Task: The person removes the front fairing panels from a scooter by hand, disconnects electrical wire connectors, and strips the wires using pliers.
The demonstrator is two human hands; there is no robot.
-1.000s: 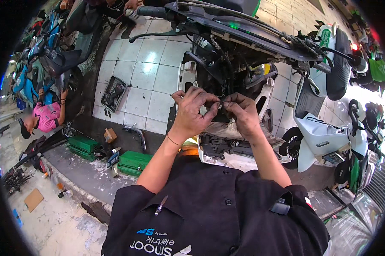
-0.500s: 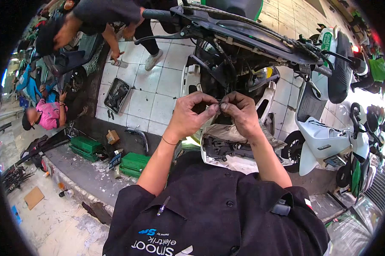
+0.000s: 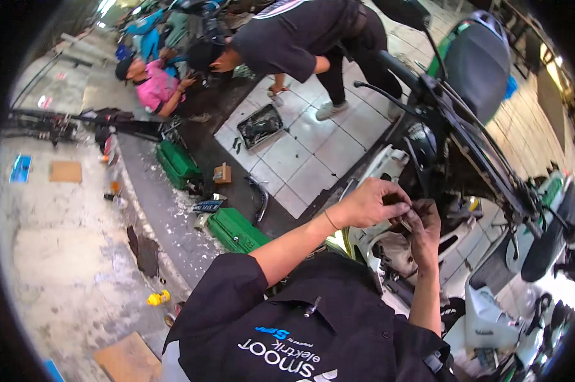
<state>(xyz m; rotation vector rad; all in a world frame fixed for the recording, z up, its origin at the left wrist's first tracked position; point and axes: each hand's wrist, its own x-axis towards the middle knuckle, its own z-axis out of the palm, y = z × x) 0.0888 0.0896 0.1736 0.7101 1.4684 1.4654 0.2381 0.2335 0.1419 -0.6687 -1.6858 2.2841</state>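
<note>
My left hand (image 3: 371, 204) and my right hand (image 3: 425, 230) meet fingertip to fingertip in front of my chest. Both are closed in a pinch, and whatever sits between the fingers is too small to make out. Just beyond them stands a partly stripped scooter, with its handlebar (image 3: 449, 121) bare and a white body panel (image 3: 387, 167) beside it. Below my right hand a beige cloth (image 3: 397, 253) lies on the scooter's body.
Green toolboxes (image 3: 238, 230) and a small cardboard box (image 3: 222, 174) stand to the left. Farther off, a black tray of parts (image 3: 260, 126) rests on white tiles beside a bending person (image 3: 281, 41). Another person in pink (image 3: 155, 86) sits behind. White scooters (image 3: 491, 312) stand at right.
My view has swung to the left, so the scooter and my hands appear farther right and lower. The fingertips remain pinched together.
</note>
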